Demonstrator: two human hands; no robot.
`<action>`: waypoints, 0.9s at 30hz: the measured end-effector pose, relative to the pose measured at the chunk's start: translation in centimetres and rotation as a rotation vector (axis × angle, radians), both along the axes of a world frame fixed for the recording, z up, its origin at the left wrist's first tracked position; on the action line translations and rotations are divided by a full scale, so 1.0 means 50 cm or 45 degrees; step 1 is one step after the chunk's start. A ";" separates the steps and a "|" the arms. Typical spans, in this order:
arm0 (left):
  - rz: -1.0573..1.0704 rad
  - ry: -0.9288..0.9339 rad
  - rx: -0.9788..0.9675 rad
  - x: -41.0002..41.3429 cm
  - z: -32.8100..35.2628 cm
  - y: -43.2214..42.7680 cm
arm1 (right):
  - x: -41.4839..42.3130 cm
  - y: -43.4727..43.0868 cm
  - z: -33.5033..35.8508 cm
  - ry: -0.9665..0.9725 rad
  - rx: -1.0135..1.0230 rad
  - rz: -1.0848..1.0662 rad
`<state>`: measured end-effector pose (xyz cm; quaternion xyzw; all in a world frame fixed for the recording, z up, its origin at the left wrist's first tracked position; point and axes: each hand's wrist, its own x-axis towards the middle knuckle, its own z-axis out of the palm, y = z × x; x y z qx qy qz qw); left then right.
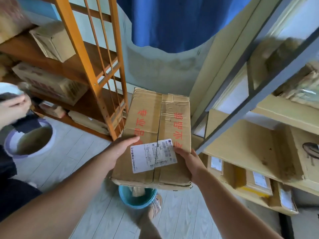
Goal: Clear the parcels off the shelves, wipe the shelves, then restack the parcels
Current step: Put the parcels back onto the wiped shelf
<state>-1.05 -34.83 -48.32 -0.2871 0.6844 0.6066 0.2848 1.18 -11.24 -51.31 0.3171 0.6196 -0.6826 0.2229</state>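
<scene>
Both hands, left hand (123, 149) and right hand (187, 161), grip the near corners of a taped parcel (157, 135) held above the floor between the shelves, seemingly mid-carry, so next it needs a steady set-down spot.

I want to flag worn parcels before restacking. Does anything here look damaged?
Yes. The cardboard box held by the left hand and right hand is creased, its near bottom edge crushed and frayed. The shipping label spans the taped seam.
</scene>
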 end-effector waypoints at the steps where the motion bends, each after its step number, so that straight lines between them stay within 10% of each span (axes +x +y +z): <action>1: 0.017 -0.013 -0.016 -0.010 -0.004 0.001 | -0.011 0.001 -0.004 -0.005 -0.007 0.011; 15: -0.030 -0.058 -0.123 -0.353 -0.128 0.018 | -0.313 -0.007 -0.152 -0.074 0.032 -0.124; 27: -0.119 -0.180 -0.037 -0.524 -0.582 0.014 | -0.466 -0.026 -0.605 -0.087 0.191 -0.189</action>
